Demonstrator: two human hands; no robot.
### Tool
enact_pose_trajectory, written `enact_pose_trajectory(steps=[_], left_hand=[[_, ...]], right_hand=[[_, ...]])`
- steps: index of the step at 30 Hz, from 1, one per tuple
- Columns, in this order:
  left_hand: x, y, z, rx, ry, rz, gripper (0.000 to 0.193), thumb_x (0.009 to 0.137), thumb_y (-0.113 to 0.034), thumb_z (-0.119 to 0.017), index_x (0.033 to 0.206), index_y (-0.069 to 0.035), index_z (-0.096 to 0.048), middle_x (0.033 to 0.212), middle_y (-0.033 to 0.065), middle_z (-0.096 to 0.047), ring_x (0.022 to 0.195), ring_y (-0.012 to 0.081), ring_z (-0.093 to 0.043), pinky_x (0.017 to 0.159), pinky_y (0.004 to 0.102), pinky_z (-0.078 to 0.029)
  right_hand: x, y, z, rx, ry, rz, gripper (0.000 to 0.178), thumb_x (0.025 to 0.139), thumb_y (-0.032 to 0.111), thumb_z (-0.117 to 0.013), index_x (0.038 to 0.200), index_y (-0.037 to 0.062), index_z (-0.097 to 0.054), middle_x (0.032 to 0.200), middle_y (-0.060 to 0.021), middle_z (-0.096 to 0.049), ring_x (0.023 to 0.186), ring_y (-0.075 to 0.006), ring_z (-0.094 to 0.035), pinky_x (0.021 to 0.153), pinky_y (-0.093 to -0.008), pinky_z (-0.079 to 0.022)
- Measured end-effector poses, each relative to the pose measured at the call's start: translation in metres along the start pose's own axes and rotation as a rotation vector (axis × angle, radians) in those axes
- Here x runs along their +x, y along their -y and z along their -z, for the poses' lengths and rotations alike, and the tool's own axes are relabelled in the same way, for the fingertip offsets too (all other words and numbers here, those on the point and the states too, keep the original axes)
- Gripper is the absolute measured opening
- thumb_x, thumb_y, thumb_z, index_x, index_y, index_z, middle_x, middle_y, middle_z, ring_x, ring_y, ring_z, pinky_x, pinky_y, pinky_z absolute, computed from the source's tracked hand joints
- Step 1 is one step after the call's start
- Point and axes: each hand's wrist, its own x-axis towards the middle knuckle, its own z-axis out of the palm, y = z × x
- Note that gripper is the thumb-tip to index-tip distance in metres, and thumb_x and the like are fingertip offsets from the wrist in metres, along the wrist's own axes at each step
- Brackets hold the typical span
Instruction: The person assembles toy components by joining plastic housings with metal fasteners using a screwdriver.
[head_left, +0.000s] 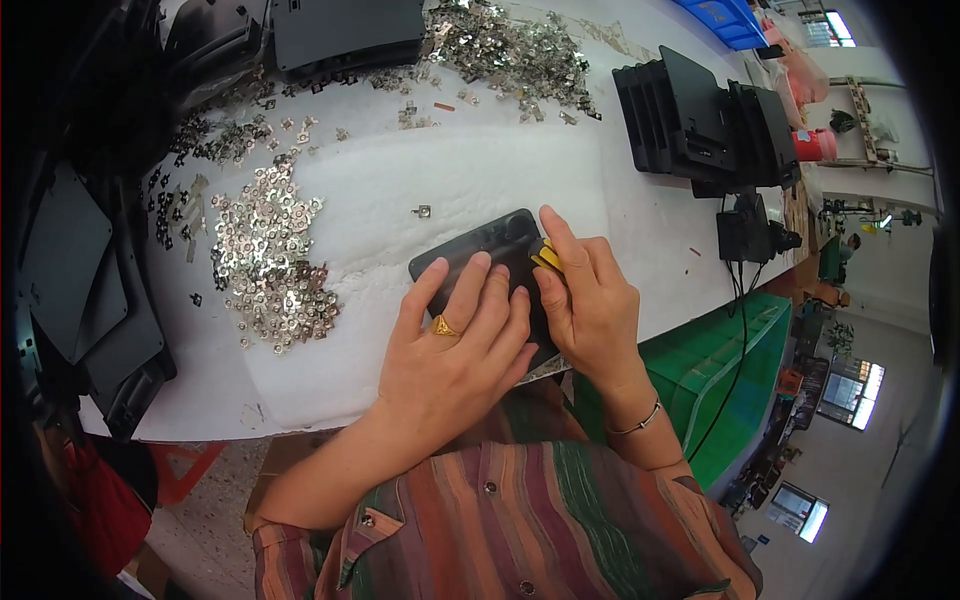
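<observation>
A dark flat plastic panel (463,249) lies slantwise on the white padded mat at the table's near edge. My left hand (447,345), a gold ring on one finger, rests on it with fingers stretched over its surface. At the panel's right side my right hand (597,300) is closed on a small yellow-and-black tool (547,257); the fingers cover most of it, so its kind does not show. A single small metal clip (422,211) lies on the mat just beyond the panel. To the left spreads a heap of shiny metal clips (272,255).
Another pile of metal clips (515,60) lies at the back. Black panels (680,120) stand stacked at the back right, beside a black device with cables (748,232). More dark panels (75,265) lean at the left. A green bin (725,365) sits beyond the right edge.
</observation>
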Motion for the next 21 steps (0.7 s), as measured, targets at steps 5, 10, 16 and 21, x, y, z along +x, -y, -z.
enact_pose_trajectory(steps=[5,10,16,21], left_hand=[[-0.004,0.002,-0.002,-0.001,-0.004,0.005,0.047,0.08,-0.035,-0.08,0.118,-0.01,-0.071,0.128,0.0084,-0.067,0.131,0.0273,-0.055,0.114,0.0511,-0.037],[-0.002,0.001,-0.003,0.006,-0.002,0.005,0.046,0.08,-0.034,-0.08,0.118,-0.01,-0.07,0.127,0.0088,-0.066,0.131,0.0271,-0.055,0.114,0.0514,-0.037],[-0.004,0.0,-0.003,0.005,-0.019,0.007,0.046,0.081,-0.033,-0.08,0.119,-0.009,-0.07,0.127,0.0092,-0.066,0.129,0.0272,-0.055,0.114,0.0519,-0.037],[-0.006,0.002,-0.007,0.023,-0.059,-0.019,0.042,0.086,-0.035,-0.072,0.116,-0.006,-0.07,0.124,0.0111,-0.067,0.129,0.0255,-0.054,0.116,0.0511,-0.034]], right_hand=[[-0.001,0.002,-0.007,-0.202,-0.04,0.08,0.05,0.098,0.022,-0.067,0.146,0.0114,-0.057,0.087,-0.0034,-0.057,0.07,-0.0204,-0.06,0.052,-0.0337,-0.048],[0.006,0.015,0.005,-0.04,0.073,-0.111,0.043,0.102,0.025,-0.061,0.143,0.0106,-0.059,0.09,-0.0081,-0.061,0.07,-0.0269,-0.064,0.057,-0.0388,-0.051],[0.012,0.011,0.008,0.098,0.089,-0.231,0.038,0.107,0.027,-0.054,0.139,0.0088,-0.06,0.091,-0.0128,-0.066,0.074,-0.0337,-0.067,0.065,-0.0433,-0.053],[0.01,0.007,0.001,0.098,0.017,-0.208,0.038,0.107,0.025,-0.054,0.14,0.0074,-0.06,0.091,-0.0132,-0.066,0.073,-0.0335,-0.066,0.067,-0.0426,-0.053]])
